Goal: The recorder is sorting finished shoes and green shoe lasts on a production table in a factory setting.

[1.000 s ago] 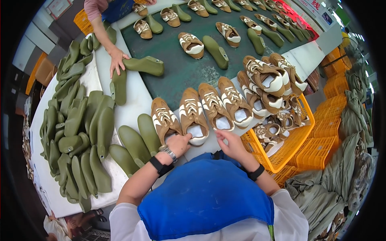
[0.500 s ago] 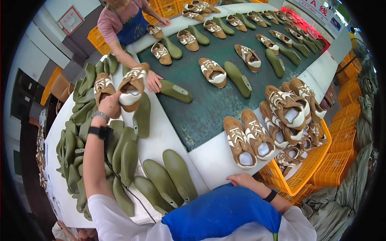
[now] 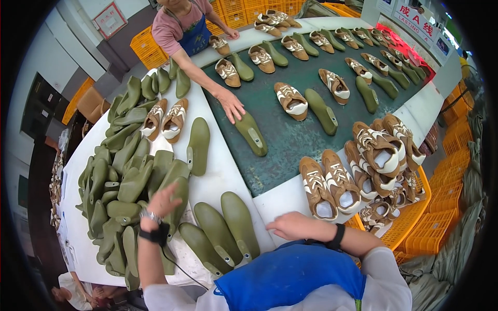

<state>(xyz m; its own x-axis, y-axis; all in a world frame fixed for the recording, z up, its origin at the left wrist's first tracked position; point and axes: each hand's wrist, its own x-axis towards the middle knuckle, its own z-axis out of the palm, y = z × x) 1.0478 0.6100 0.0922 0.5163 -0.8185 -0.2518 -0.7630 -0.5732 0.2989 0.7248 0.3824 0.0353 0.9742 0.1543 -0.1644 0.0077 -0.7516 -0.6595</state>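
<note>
Moved shoe pair (image 3: 174,116): out of the left hand (image 3: 165,201) — now on the white table (image 3: 222,168), upper left of frame.
Left hand: fingers parted, blurred; nothing seen held.
Right hand (image 3: 291,226): curled, lower centre; contents hidden, cannot tell.
Last heap (image 3: 136,184): left of frame — a knock could set loose lasts sliding.
Count: moved shoes, two; front lasts (image 3: 218,230), three; heap, too overlapped.

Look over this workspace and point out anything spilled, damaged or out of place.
Nothing looks plainly spilled or damaged. The untidiest spot is the stack of brown shoes at right, piled unevenly on one another by the orange crate, while others sit spaced apart on the dark green surface, which shows pale scuffs, likely wear.
</note>
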